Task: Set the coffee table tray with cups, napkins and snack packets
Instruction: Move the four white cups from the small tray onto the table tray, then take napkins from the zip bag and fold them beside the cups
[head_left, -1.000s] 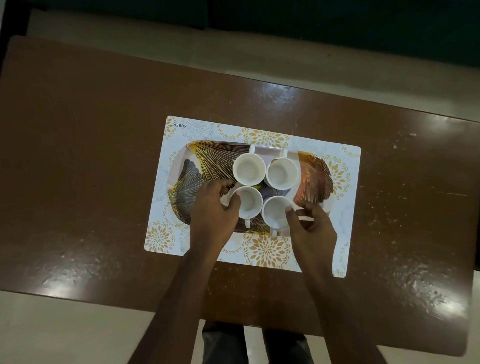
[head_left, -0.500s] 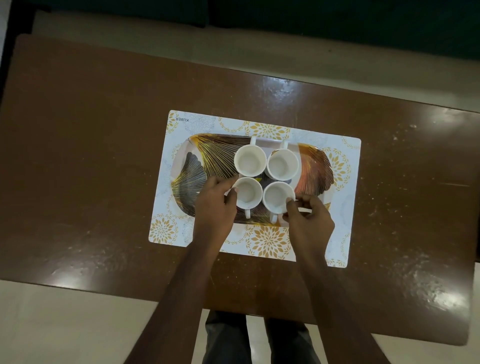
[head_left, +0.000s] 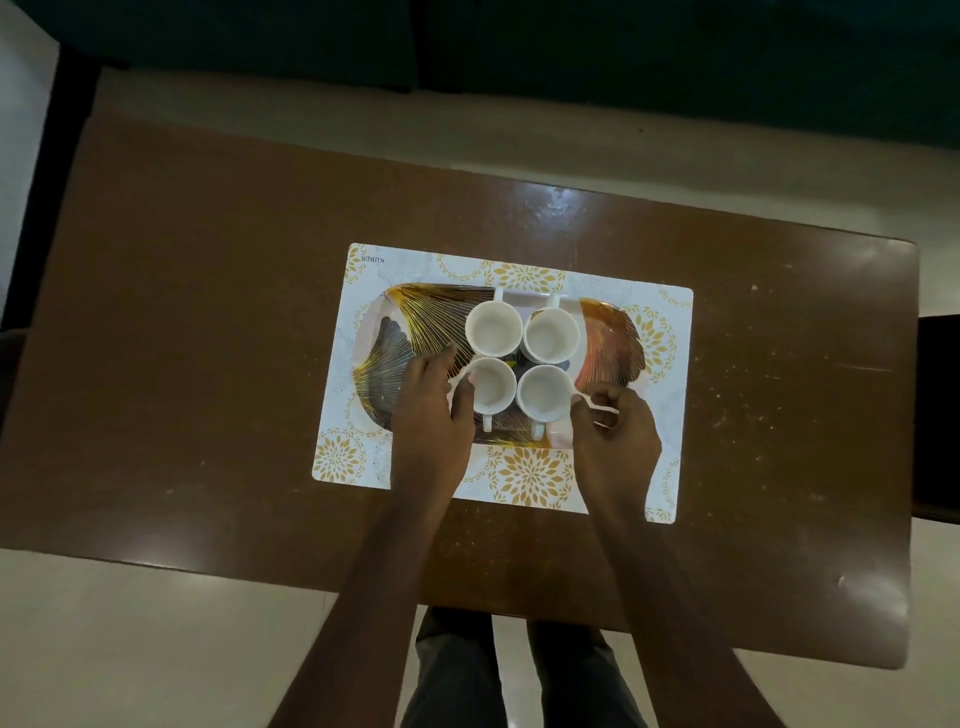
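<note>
Within the last second the right hand (head_left: 615, 434) had nudged the near-right cup (head_left: 544, 392) tighter against the other 3 on the tray (head_left: 415, 317). Its fingers lay curled, pinching what one could not tell. The left hand (head_left: 431, 410) gripped the near-left cup (head_left: 489, 389). Napkins and snack packets were not yet set.

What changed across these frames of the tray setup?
The near-right cup slid slightly away from the person, closing up on the far cups, with the right hand at its side. The left hand keeps gripping the near-left cup. Nothing was released; tray, mat and far cups stayed put.
</note>
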